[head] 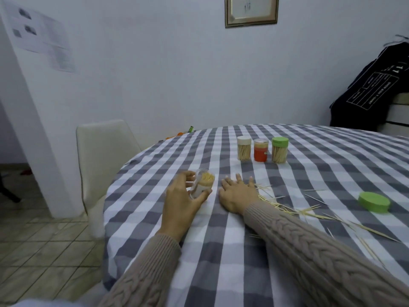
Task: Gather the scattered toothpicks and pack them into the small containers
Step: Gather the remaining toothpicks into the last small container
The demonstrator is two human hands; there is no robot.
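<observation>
My left hand grips a clear, lidless container full of toothpicks, tilted on the checked tablecloth. My right hand lies flat on the cloth just right of it, fingers spread, holding nothing. Loose toothpicks are scattered to the right of that hand and along my right sleeve. A loose green lid lies at the right. Farther back stand three closed containers: a white-lidded one, a red one and a green-lidded one.
The round table has its edge at the left, with a white chair beside it. A dark garment hangs at the back right. Tiled floor lies lower left.
</observation>
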